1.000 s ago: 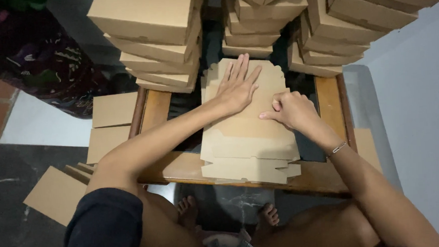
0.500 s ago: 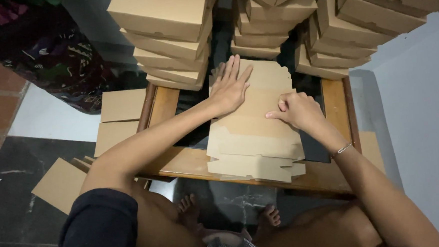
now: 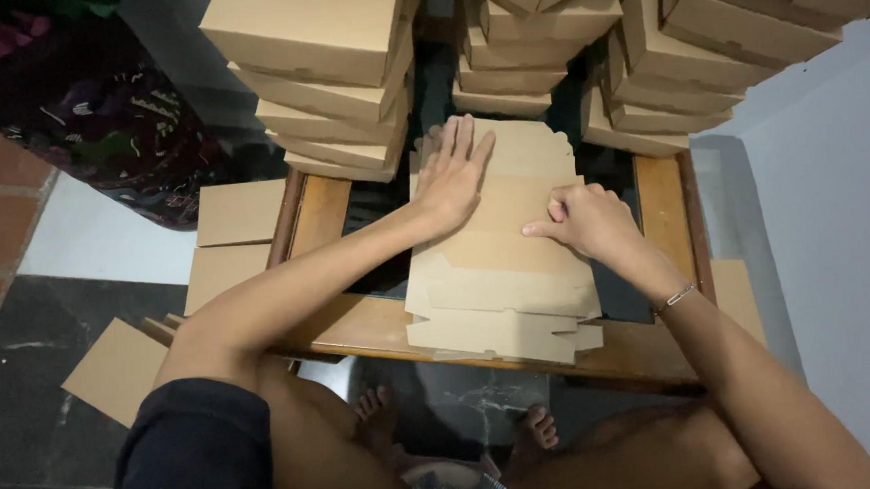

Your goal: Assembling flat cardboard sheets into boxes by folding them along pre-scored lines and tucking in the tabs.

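I see a flat unfolded cardboard blank (image 3: 500,261) on the wooden table (image 3: 666,203), mid-scene. Left hand (image 3: 451,179) lies spread, palm down on its far part. Right hand (image 3: 588,222) is curled, fingertips pressing a fold, perhaps pinching it; the view is poor there. Stacks of folded boxes (image 3: 327,72) stand far.

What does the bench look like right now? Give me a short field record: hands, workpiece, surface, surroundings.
left hand: flat, fingers spread, pressing on the flat cardboard blank
right hand: fingers curled, on the blank's right side
surface: wooden table
behind: stacks of folded boxes
floor, left: loose cardboard sheets
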